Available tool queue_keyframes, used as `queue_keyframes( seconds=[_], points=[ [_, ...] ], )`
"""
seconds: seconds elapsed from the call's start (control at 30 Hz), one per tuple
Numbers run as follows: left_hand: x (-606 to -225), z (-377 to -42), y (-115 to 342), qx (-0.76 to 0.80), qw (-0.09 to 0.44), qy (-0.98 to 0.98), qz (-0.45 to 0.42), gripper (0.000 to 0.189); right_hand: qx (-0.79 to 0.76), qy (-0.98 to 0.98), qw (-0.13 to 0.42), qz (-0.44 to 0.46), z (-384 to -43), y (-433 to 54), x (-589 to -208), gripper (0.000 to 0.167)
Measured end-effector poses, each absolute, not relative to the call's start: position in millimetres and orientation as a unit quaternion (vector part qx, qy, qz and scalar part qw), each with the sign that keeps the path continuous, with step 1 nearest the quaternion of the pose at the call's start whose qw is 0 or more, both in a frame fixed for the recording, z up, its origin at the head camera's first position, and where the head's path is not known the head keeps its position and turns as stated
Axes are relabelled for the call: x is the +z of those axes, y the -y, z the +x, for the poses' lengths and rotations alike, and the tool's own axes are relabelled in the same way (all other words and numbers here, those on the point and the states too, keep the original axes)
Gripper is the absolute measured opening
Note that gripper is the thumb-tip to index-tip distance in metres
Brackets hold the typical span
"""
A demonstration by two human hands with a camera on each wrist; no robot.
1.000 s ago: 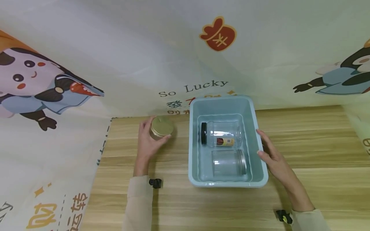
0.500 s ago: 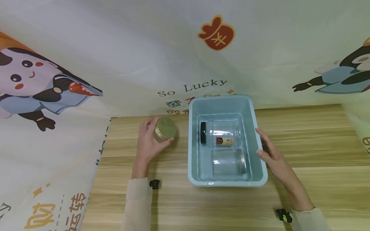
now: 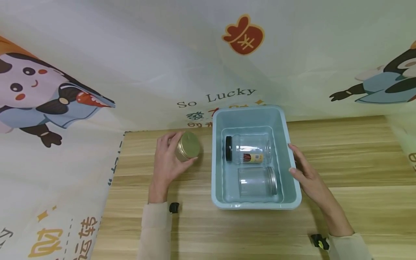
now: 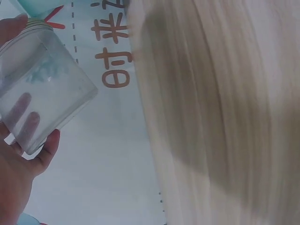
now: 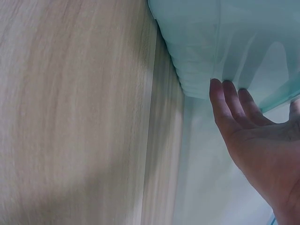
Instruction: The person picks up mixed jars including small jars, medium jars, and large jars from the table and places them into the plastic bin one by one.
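My left hand (image 3: 165,159) holds a clear jar (image 4: 47,84) with a gold lid (image 3: 189,145), left of the basin. The jar leans, its lid tipped to the right; in the left wrist view it hangs off the wood, with fingers and thumb around its body. My right hand (image 3: 307,177) grips the right side of the light blue plastic basin (image 3: 256,206), thumb over the rim and fingertips against the outer wall (image 5: 197,51). Inside the basin lie two clear jars on their sides: one with a black lid (image 3: 251,148), one with a silver lid (image 3: 255,181).
The basin stands on a wood-grain table (image 3: 195,231), its far end close to a printed cloth backdrop (image 3: 156,72). The cloth also rises along the left and right sides. A small black device (image 3: 174,207) sits at the left wrist, another (image 3: 319,241) at the right.
My left hand has tipped the gold-lidded jar over and moved it slightly to the right, so more of its lid faces the basin. The right hand keeps its place on the basin.
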State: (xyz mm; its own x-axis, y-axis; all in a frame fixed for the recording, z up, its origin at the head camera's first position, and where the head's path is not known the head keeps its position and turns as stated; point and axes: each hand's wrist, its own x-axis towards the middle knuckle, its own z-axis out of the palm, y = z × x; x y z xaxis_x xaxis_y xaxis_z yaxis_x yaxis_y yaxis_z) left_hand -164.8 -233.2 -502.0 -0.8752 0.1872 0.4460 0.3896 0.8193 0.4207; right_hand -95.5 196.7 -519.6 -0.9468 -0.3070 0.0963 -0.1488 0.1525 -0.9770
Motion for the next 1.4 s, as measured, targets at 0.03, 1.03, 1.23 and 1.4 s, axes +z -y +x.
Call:
queue_keyframes(
  seconds=[0.03, 1.03, 1.23, 1.4],
  points=[
    [-501, -164, 233, -0.254, 0.198, 0.934, -0.157, 0.094, -0.634, -0.756, 0.060, -0.152, -96, -196, -519, 0.064],
    [-470, -157, 221, -0.161, 0.231, 0.933, -0.225, 0.094, -0.630, -0.759, 0.062, -0.150, -97, -197, -521, 0.065],
    [-463, -155, 216, -0.149, 0.234, 0.934, -0.227, 0.093, -0.630, -0.759, 0.055, -0.152, -97, -197, -519, 0.065],
    [-461, -154, 216, -0.152, 0.232, 0.934, -0.224, 0.092, -0.631, -0.759, 0.055, -0.149, -97, -196, -519, 0.065]
  ],
)
